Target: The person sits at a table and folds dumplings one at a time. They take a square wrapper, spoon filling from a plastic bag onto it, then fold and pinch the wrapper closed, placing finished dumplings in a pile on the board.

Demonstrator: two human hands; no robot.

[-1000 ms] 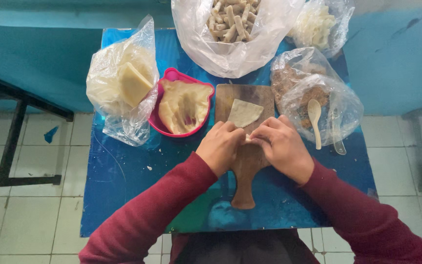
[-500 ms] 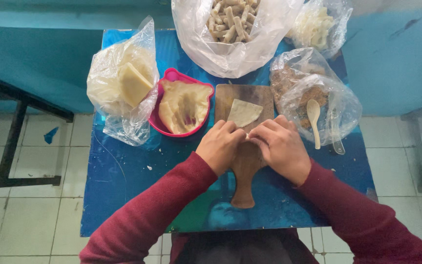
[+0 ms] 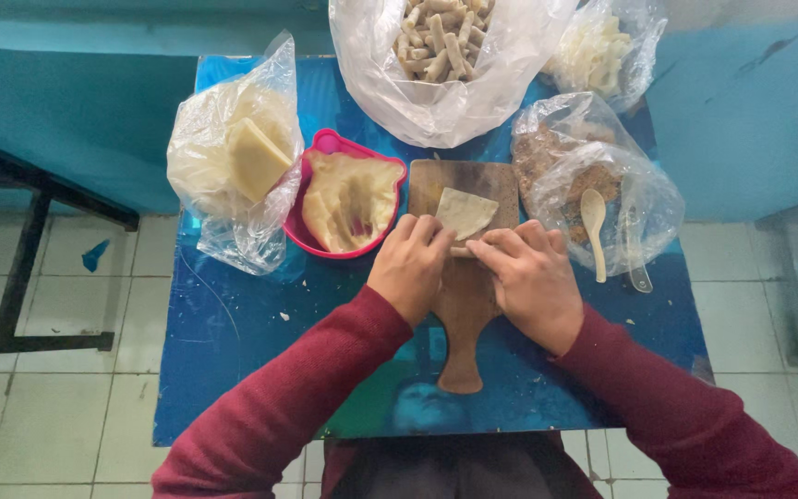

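Blue table [image 3: 233,333] standing on pale floor tiles, teal wall behind. Person in maroon sleeves is sitting at it, both hands meeting over a paddle-shaped wooden board [image 3: 464,305] whose handle is pointing back toward the body.

Thin dough wrapper [image 3: 465,212] is lying on the board's far end, its free corner pointing away from the person, its rolled near edge running left to right under the fingertips. Left hand [image 3: 410,266] and right hand [image 3: 530,279] are both curled narrow, pinching that rolled edge from either end; both equally near, wrapper just beyond the fingers.

Pink bowl [image 3: 325,148] of soft wrappers is sitting just left of the board. Bag of finished rolls [image 3: 441,42] lying beyond it; bag of brown filling [image 3: 565,176] with a pale spoon [image 3: 594,222] to the right.
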